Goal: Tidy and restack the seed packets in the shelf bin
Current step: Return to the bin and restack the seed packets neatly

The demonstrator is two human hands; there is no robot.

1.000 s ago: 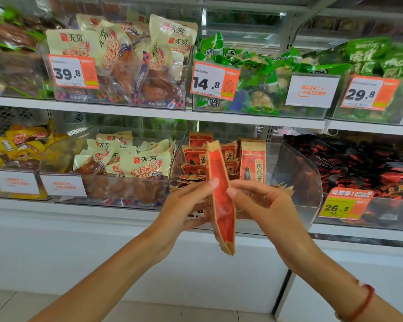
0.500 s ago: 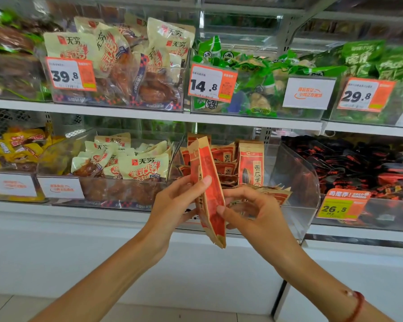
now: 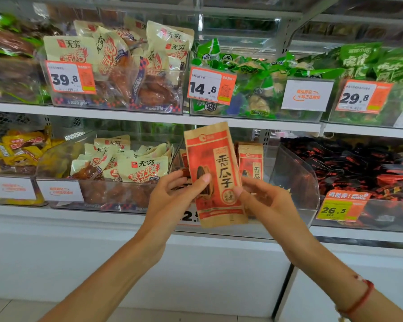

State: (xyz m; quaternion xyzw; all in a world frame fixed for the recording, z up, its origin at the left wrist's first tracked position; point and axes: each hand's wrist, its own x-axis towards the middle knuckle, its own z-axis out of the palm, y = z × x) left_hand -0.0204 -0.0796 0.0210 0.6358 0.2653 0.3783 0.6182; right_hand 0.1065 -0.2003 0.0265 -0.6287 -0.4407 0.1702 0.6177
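Observation:
I hold a red and brown paper seed packet (image 3: 215, 173) upright in front of the clear shelf bin (image 3: 296, 177), its printed face turned toward me. My left hand (image 3: 172, 201) pinches its left edge with thumb on the front. My right hand (image 3: 268, 203) pinches its right edge low down. More seed packets (image 3: 250, 162) stand upright inside the bin behind it; a few lie flat, partly hidden by my hands.
A bin of cream snack bags (image 3: 126, 168) sits left of the seed bin, a bin of black and red packets (image 3: 358, 173) to the right. Above, the shelf (image 3: 149, 117) carries bins with price tags (image 3: 211, 86). White cabinet fronts lie below.
The packet was edge-on between my hands; it has turned so its face points at me and has risen a little. Both hands shifted to its side edges.

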